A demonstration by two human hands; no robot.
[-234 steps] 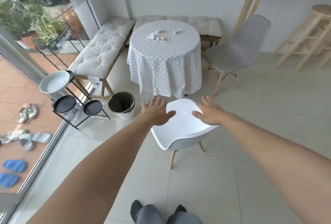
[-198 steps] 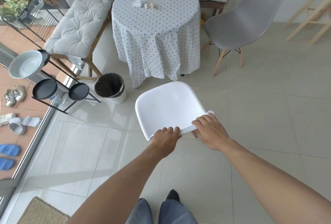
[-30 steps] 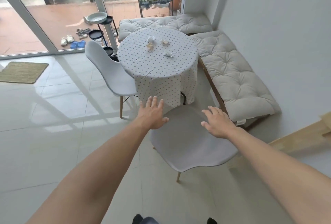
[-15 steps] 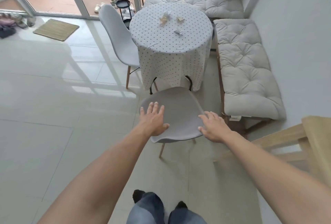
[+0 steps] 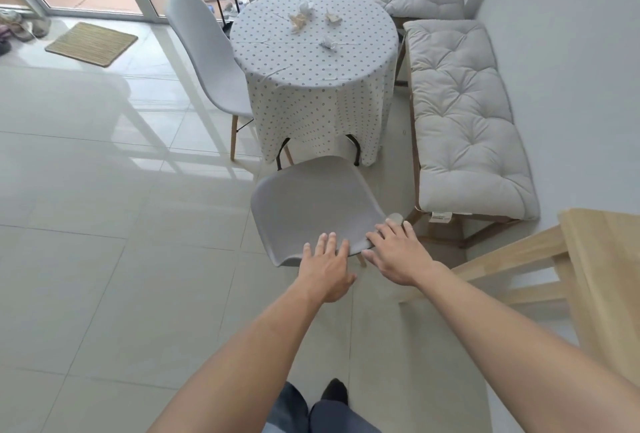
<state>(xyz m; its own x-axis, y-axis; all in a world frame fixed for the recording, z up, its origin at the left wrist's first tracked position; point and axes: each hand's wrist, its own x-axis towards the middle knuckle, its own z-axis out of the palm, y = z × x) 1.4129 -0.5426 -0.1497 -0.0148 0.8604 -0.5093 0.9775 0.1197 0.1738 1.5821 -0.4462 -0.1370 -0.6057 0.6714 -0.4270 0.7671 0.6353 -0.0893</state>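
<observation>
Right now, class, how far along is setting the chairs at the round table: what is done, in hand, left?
Done, it seems: the light grey chair stands close against the table. In hand: the left hand and right hand rest on the back rim of the dark grey chair. Left, probably: pushing it closer in. Crumpled papers lie on the cloth.

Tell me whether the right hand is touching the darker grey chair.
Touching. In the head view the right hand lays straight fingers on the back edge of the darker grey chair, no gap.
</observation>
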